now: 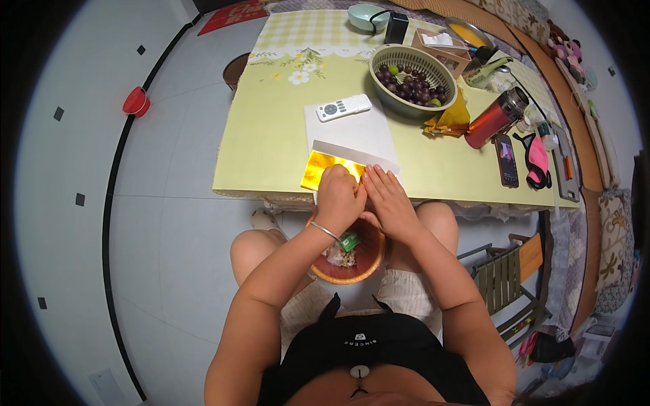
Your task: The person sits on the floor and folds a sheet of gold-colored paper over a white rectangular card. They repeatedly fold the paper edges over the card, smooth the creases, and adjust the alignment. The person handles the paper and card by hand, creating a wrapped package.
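Observation:
A shiny gold foil sheet (315,170) with a grey-white border strip (338,150) lies near the table's front edge, on a white sheet of paper (352,133). My left hand (340,201) is curled closed over the foil's lower edge; its fingertips are partly hidden. Beside it, my right hand (391,203) lies flat on the right end of the foil sheet with its fingers stretched out. The two hands nearly touch. A white remote control (343,108) rests on the paper beyond them.
Below my hands, a reddish bin (365,267) with scraps stands between my knees. On the table are a colander (382,95) of grapes, a red thermos (496,118), a phone (506,161) and a pink-and-black item (536,161). A folding chair (501,281) stands at right.

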